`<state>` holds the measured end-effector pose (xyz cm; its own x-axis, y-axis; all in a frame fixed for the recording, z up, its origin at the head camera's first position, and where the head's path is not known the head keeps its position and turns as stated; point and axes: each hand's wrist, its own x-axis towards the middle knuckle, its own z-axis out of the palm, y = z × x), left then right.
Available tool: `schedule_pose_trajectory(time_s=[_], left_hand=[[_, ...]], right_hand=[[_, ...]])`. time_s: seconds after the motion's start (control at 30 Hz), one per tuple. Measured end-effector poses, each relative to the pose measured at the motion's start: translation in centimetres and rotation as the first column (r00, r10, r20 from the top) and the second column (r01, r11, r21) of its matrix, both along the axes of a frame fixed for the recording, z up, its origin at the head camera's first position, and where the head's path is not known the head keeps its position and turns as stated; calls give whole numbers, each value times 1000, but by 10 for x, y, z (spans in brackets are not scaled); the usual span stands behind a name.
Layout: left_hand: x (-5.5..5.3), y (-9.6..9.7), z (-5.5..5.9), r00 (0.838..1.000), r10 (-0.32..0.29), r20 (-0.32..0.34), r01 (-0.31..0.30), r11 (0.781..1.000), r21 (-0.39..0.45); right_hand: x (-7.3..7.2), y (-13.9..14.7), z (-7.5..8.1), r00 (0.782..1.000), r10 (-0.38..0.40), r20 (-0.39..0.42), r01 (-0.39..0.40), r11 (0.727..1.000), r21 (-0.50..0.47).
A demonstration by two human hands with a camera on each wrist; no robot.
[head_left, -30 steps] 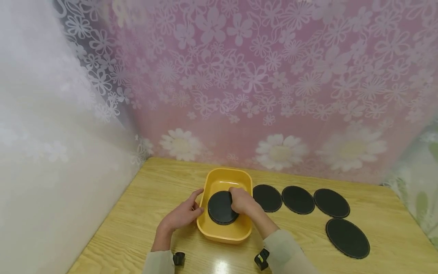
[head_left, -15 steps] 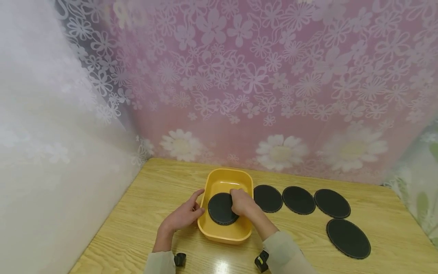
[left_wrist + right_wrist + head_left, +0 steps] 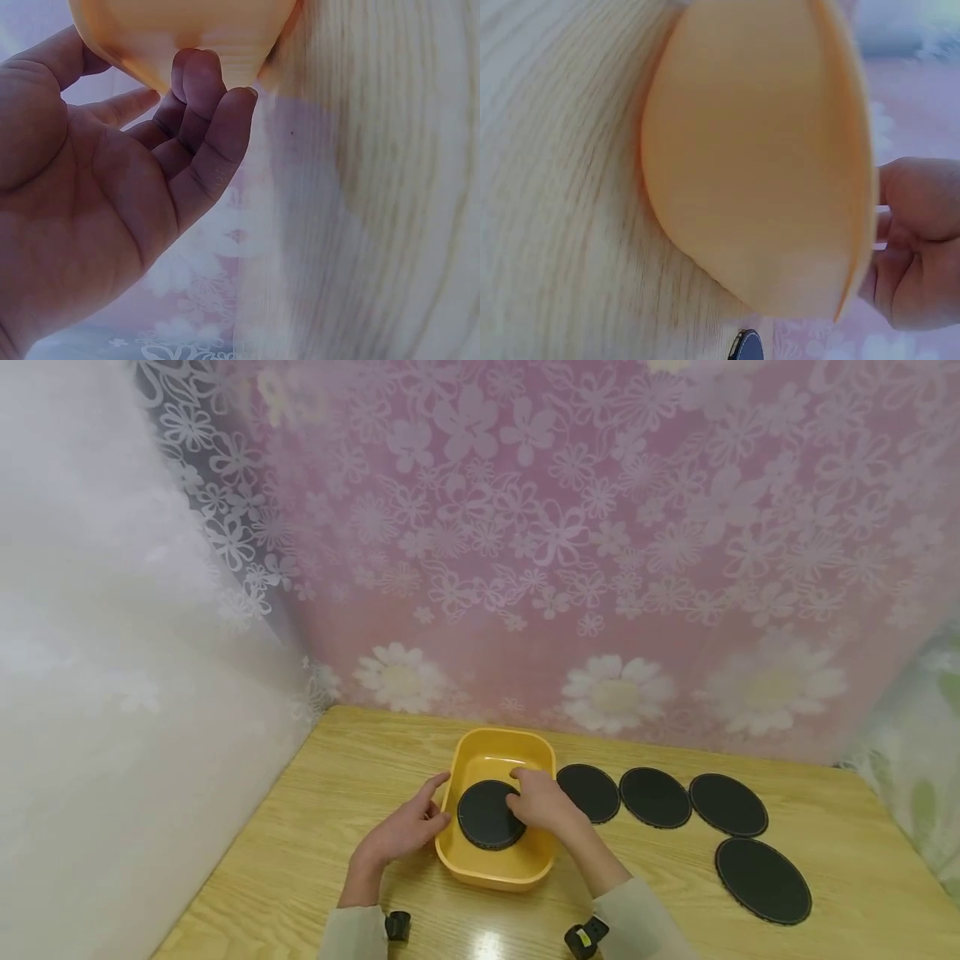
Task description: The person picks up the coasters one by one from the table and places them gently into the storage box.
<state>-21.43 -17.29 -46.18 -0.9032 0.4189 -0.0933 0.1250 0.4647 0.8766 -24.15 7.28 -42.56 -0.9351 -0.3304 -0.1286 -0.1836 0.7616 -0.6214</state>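
A yellow plastic basin [image 3: 495, 878] stands on the wooden table in the head view. Inside it lies a round black coaster [image 3: 486, 817] with a stitched rim; its edge looks thick, and whether several are stacked I cannot tell. My left hand [image 3: 402, 831] holds the basin's left rim, thumb at the top and fingers bent against the outer wall, as the left wrist view shows. Over the basin's right side, my right hand [image 3: 546, 802] has thumb and forefinger spread apart, the thumb at the coaster's right edge. The basin wall hides its fingertips in the right wrist view.
To the right of the basin lie more black coasters: one by its wall [image 3: 588, 793], a second [image 3: 655, 797], a third [image 3: 728, 804], and a nearer one [image 3: 762, 881]. A flowered curtain [image 3: 525, 568] hangs behind the table [image 3: 300, 877].
My right hand has loosened from the coaster, its thumb and forefinger now apart where they gripped the edge before. The left hand and basin have stayed almost still.
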Motion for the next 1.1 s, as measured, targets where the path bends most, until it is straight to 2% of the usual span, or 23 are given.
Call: schedule_pose_trajectory(time_s=[0.07,0.13,0.2,0.3,0.43,0.53,0.67,0.8,0.87,1.0,1.1], left_hand=[[-1,1,-1,1000,-7,3,6,1000,5],[-2,2,-1,1000,-11,5,11,1000,8],[-2,3,0,1000,-9,8,9,1000,7],[-2,3,-1,1000,-8,10,8,1000,0],[-2,4,-1,1000,-11,11,11,1000,-4],[-1,4,-1,1000,-11,8,11,1000,-6],[-1,4,0,1000,-2,7,2,1000,-14],[0,4,-1,1000,5,3,-5,1000,-22],[0,3,-1,1000,5,1,-5,1000,-23],[0,1,-1,1000,6,3,-5,1000,-18],[0,0,-2,1000,1,6,-1,1000,-12]], right_hand=[[3,8,0,999,-28,15,30,995,-100],[7,17,-2,998,-50,28,55,975,-214],[11,28,-3,997,-53,50,66,943,-327],[19,46,-5,997,-14,73,47,885,-463],[30,71,-5,994,38,99,26,813,-581],[38,87,-5,992,11,123,68,781,-620],[47,110,-5,986,-91,139,157,774,-613],[55,133,-4,974,-196,111,224,780,-584],[60,145,-1,966,-240,93,250,793,-556],[67,165,4,949,-309,60,302,840,-450],[72,179,5,936,-350,37,336,860,-385]])
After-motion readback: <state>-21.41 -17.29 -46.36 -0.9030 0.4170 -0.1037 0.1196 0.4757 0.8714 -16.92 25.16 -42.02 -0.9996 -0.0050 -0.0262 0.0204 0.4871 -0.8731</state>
